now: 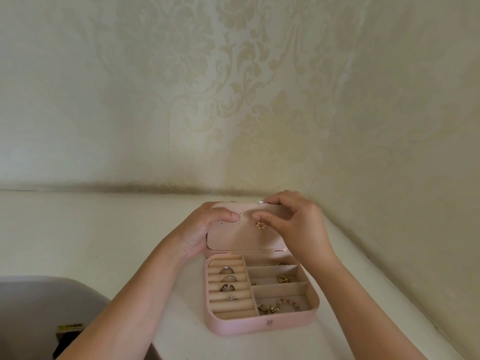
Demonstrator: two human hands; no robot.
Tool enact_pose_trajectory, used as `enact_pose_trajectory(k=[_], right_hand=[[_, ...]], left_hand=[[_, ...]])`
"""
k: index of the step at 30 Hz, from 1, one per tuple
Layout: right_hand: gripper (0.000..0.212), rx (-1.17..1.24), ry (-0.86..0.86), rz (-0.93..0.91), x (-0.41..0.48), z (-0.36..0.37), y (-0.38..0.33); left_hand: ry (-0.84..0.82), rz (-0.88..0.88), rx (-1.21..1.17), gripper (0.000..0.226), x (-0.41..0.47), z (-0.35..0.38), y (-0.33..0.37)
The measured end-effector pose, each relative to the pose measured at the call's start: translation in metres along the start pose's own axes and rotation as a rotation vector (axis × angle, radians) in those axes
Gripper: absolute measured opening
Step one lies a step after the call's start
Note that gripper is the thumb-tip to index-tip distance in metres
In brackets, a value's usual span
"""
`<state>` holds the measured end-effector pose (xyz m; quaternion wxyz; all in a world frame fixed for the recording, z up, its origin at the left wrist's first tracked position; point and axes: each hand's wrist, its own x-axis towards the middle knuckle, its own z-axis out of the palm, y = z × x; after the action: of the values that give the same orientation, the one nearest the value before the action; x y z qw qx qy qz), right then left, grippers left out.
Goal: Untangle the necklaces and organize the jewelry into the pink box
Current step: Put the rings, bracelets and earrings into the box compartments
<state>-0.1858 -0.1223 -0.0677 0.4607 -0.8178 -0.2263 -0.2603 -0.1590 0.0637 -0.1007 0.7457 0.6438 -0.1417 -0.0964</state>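
The pink box [262, 326] lies open on a white table. Its lid [231, 237] stands up, with a dotted earring panel. My left hand [200, 229] grips the lid's left edge, thumb pressed on the panel. My right hand [296, 224] holds the lid's top right edge, and its thumb and a finger pinch a small pearl flower earring [259, 225] against the panel. Several rings [228, 279] sit in the roll slots on the left. Gold earrings [283, 278] and beaded pieces [280, 305] lie in the right compartments.
The white table [104, 242] meets a patterned wall [233, 100] just behind the box, and another wall closes in on the right. A grey chair back [46, 302] and a dark object [67, 339] are at the lower left.
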Motion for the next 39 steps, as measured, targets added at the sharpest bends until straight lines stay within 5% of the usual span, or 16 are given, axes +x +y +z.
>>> enact_pose_trajectory(k=[4, 7, 9, 13, 18, 25, 29, 33, 39], right_hand=[[0.024, 0.001, 0.023, -0.020, 0.001, 0.001, 0.001], [0.014, -0.180, 0.039, -0.140, 0.002, 0.003, 0.005], [0.026, -0.335, 0.037, -0.238, 0.003, 0.003, 0.007], [0.025, -0.350, -0.082, -0.297, 0.005, -0.006, 0.008], [0.009, 0.114, -0.256, 0.027, 0.003, -0.020, 0.003], [0.007, -0.033, -0.277, 0.004, 0.004, -0.019, 0.005], [0.020, 0.279, -0.184, 0.176, 0.008, -0.038, 0.013], [0.005, -0.202, 0.000, 0.409, 0.008, -0.075, 0.056], [0.015, -0.560, -0.188, 0.893, -0.004, -0.106, 0.094]], left_hand=[[-0.001, 0.033, -0.025, 0.062, 0.000, 0.001, 0.000], [0.013, 0.042, -0.048, 0.064, 0.001, 0.001, 0.000], [0.018, 0.047, -0.063, 0.064, 0.001, 0.001, 0.000], [-0.016, 0.069, -0.052, 0.068, -0.001, 0.002, 0.001], [-0.049, 0.090, -0.045, 0.063, -0.002, 0.003, 0.002], [0.010, 0.099, -0.040, 0.098, 0.000, 0.003, 0.000], [0.124, 0.119, -0.119, 0.057, 0.003, 0.005, 0.001], [0.252, 0.098, -0.130, 0.021, 0.007, 0.007, 0.000], [0.342, 0.114, -0.112, 0.017, 0.005, 0.008, 0.000]])
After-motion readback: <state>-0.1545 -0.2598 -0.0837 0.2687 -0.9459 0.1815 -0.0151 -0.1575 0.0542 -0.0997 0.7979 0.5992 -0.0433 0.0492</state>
